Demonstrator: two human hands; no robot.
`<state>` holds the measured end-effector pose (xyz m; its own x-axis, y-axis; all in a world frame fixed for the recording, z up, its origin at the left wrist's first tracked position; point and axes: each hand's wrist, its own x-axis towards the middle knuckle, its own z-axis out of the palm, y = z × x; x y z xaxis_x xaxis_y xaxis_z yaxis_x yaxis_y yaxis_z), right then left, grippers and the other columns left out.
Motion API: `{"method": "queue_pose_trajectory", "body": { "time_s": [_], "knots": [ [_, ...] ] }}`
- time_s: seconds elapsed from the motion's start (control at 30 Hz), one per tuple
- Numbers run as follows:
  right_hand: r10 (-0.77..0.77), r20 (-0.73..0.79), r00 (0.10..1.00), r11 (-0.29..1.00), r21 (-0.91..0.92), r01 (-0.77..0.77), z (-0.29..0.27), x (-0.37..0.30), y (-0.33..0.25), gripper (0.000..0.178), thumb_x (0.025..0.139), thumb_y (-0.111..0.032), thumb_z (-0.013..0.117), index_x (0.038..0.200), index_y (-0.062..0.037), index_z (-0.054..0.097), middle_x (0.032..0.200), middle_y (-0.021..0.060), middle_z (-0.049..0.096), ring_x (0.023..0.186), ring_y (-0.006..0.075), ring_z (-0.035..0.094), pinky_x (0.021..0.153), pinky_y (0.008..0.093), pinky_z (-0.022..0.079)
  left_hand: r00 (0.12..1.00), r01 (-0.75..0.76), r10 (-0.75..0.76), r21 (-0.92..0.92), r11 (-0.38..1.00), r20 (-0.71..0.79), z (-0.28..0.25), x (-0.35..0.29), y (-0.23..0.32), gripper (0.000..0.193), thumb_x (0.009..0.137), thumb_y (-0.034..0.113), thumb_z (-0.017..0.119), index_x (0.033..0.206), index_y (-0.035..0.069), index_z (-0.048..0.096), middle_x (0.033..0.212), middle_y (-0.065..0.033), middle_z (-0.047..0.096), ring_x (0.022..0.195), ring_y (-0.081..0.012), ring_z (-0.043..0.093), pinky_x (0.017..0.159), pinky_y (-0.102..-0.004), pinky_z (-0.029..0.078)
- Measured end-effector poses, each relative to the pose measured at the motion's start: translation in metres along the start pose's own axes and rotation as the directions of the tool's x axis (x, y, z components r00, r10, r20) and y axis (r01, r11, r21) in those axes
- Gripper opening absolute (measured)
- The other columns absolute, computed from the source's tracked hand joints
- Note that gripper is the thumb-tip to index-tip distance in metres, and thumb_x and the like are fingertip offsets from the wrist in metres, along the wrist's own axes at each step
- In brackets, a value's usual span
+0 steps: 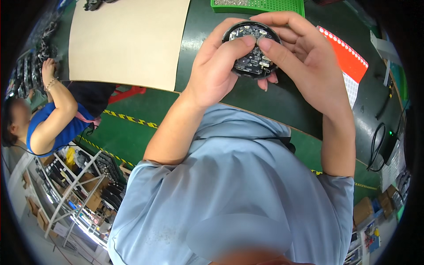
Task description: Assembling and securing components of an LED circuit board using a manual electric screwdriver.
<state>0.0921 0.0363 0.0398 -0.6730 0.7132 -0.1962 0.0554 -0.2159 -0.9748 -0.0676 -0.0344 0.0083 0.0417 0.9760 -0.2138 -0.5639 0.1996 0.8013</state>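
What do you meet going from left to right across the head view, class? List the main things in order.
Co-worker in blue → beige sheet → left hand → round black circuit-board unit → right hand → red and white perforated tray → black cable.

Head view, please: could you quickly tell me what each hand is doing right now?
Left hand: closed around the round black circuit board unit, thumb pressing on it.
Right hand: closed around the same unit.

Both hands' grip closes on a round board above the surface. A sheet lies left of the grip, a tray behind it, a card right.
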Motion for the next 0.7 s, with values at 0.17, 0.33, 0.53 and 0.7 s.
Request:
{"method": "queue_pose_trajectory", "body": {
  "time_s": [0.17, 0.33, 0.53, 0.7],
  "knots": [
    [-0.019, -0.067, 0.998, 0.997, -0.075, 0.014, 0.001, 0.002, 0.003, 0.025, 0.102, -0.008, 0.061, 0.124, 0.0034, 0.060, 0.100, 0.0093, 0.073, 0.071, 0.0114, 0.068, 0.058, 0.0215, 0.047, 0.997, -0.063, 0.063, 0.003, 0.998, 0.047, -0.008, 0.005, -0.006, 0.036, 0.103, 0.012, 0.042, 0.133, -0.006, 0.051, 0.105, -0.0197, 0.068, 0.079, -0.0307, 0.071, 0.061, -0.0349, 0.056],
    [-0.029, -0.059, 0.998, 1.000, -0.013, 0.028, 0.002, 0.004, 0.005, 0.025, 0.102, -0.008, 0.061, 0.125, 0.0033, 0.060, 0.100, 0.0093, 0.072, 0.072, 0.0124, 0.069, 0.059, 0.0220, 0.047, 0.991, -0.087, 0.090, -0.029, 0.996, 0.100, -0.013, 0.008, -0.008, 0.031, 0.105, 0.013, 0.045, 0.130, -0.003, 0.053, 0.103, -0.0166, 0.069, 0.079, -0.0302, 0.072, 0.060, -0.0337, 0.055],
    [-0.051, -0.044, 0.998, 0.998, 0.029, 0.053, 0.002, 0.004, 0.002, 0.027, 0.102, -0.005, 0.060, 0.127, 0.0044, 0.059, 0.102, 0.0109, 0.072, 0.073, 0.0134, 0.069, 0.060, 0.0224, 0.048, 0.996, -0.019, 0.029, -0.127, 0.992, 0.085, -0.012, 0.009, -0.002, 0.031, 0.105, 0.014, 0.046, 0.129, -0.004, 0.055, 0.102, -0.0164, 0.069, 0.077, -0.0307, 0.072, 0.057, -0.0333, 0.052],
    [-0.084, -0.067, 0.994, 0.996, 0.036, 0.087, 0.004, 0.004, 0.005, 0.028, 0.101, -0.004, 0.060, 0.127, 0.0053, 0.061, 0.102, 0.0113, 0.071, 0.074, 0.0134, 0.069, 0.060, 0.0226, 0.049, 0.994, -0.034, 0.052, -0.179, 0.983, 0.099, -0.016, 0.010, -0.005, 0.030, 0.104, 0.015, 0.048, 0.128, -0.002, 0.056, 0.103, -0.0159, 0.069, 0.076, -0.0300, 0.072, 0.056, -0.0327, 0.051]
  ]
}}
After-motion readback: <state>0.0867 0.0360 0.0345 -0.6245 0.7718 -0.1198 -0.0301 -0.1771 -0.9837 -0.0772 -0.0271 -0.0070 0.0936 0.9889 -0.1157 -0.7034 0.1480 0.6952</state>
